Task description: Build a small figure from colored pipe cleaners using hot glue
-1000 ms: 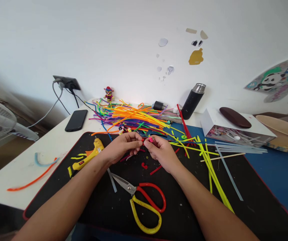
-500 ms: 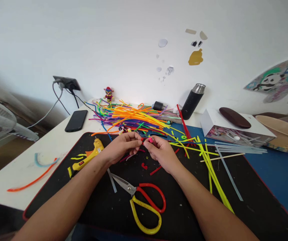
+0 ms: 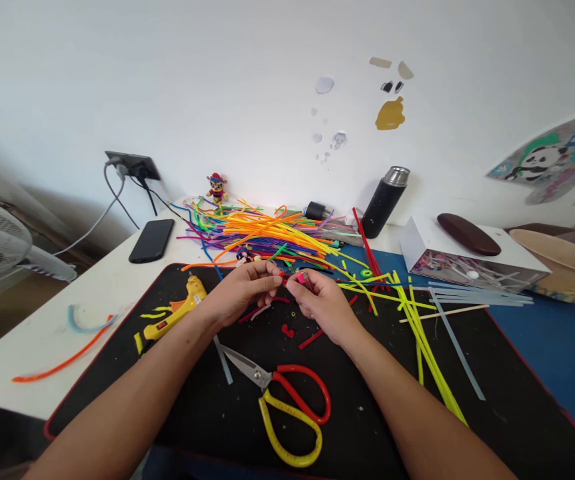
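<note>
Above the black mat, my left hand (image 3: 248,291) is closed, its thumb and fingers pinching one end of a short red pipe cleaner (image 3: 284,282). My right hand (image 3: 323,301) is closed on the other end, close to the left fingertips. A small pink object with a metal part (image 3: 301,277) also sits in the right hand; its kind is unclear. Under the hands lie a curled red pipe cleaner piece (image 3: 287,331) and a straight red piece (image 3: 311,339). Scissors (image 3: 263,380) with one red and one yellow handle rest nearer me, slightly spread.
A yellow glue gun (image 3: 180,312) lies left of my hands. Behind them spreads a heap of coloured pipe cleaners (image 3: 262,227). Yellow pipe cleaners (image 3: 425,340) and translucent glue sticks (image 3: 460,350) lie right. A phone (image 3: 151,241), a black flask (image 3: 385,203) and a white box (image 3: 420,243) stand farther off.
The fingertips have drawn very slightly apart, and a bit more of the red pipe cleaner shows between them. Everything else stays in place.
</note>
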The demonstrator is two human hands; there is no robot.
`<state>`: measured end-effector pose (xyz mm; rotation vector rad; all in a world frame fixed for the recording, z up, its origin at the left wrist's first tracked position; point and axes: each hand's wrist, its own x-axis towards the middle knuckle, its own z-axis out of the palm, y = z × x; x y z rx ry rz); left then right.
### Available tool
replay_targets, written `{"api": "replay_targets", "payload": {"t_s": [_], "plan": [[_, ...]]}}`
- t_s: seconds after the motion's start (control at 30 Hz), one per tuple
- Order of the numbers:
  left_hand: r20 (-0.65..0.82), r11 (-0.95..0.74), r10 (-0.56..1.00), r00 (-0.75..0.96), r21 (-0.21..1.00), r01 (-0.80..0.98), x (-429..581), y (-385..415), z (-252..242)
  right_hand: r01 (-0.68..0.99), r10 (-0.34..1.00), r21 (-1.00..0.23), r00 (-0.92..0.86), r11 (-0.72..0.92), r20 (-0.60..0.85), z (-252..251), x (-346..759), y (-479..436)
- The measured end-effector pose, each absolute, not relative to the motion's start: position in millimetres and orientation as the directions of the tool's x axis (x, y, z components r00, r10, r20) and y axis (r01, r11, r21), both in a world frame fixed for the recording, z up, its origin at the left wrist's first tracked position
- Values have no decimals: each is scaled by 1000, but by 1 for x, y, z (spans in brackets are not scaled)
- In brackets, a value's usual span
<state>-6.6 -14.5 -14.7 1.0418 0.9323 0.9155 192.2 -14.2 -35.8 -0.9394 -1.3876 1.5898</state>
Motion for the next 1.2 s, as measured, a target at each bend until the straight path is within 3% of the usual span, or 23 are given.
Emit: {"api": "replay_targets", "payload": {"t_s": [0.83, 1.2], "plan": [[-152, 195, 916, 371, 977, -82, -6, -15, -19, -15, 934, -999, -356, -35, -27, -32, 191, -15], [-123, 203, 918, 378, 963, -180, -16, -12, -19, -2, 926, -1000, -376, -24, -21, -32, 194, -15]]}}
